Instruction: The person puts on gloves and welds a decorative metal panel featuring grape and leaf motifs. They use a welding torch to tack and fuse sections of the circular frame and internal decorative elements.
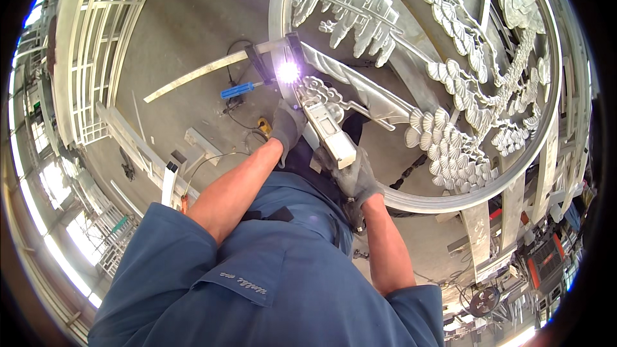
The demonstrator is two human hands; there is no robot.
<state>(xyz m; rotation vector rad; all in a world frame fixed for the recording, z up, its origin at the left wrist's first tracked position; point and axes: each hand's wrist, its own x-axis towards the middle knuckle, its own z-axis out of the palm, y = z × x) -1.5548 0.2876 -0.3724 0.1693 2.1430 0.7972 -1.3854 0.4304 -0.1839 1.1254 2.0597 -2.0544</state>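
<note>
R hand (357,177) is gripping the white welding torch (331,135), arc (288,72) flaring at the round metal frame (437,204), w/ L hand (289,123) sitting just beside torch, can't tell if its fingers are gripping!

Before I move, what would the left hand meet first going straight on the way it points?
From the left hand, most likely the round metal frame's rim, near the bright glare just ahead. Depth is unclear; the hand may already touch it.
</note>
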